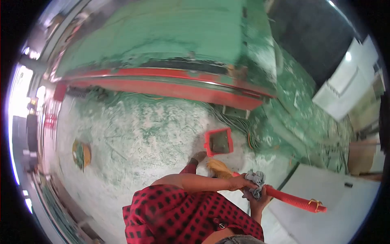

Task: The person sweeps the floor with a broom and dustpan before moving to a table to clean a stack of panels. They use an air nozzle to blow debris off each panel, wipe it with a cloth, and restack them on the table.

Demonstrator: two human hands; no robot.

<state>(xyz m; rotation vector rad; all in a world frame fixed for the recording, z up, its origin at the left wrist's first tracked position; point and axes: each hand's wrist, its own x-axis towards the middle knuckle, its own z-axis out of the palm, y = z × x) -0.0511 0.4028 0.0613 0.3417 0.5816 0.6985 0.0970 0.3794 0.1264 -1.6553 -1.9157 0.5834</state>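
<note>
A broom with yellow bristles (pixel 219 167) and a thick, ribbed red handle (pixel 294 200) lies slantwise across my front. A yellow tie loops around the handle's far right end. My left hand (pixel 241 182) is closed on a crumpled grey cloth (pixel 256 181), which bunches over the middle of the handle. My right hand (pixel 262 198) is also closed there, against the cloth's lower side and next to the bare handle. The cloth hides some fingers of both hands. Just beyond the bristles, a red dustpan (pixel 231 143) sits on the floor near my foot.
A long machine with a green top (pixel 174 28) and red side rail (pixel 162 86) spans the far side. Cables (pixel 239 124) run along the floor beside it. A yellow roll (pixel 81 154) sits at left, a white panel (pixel 325 199) at right, and a white cabinet (pixel 345 83) stands farther back.
</note>
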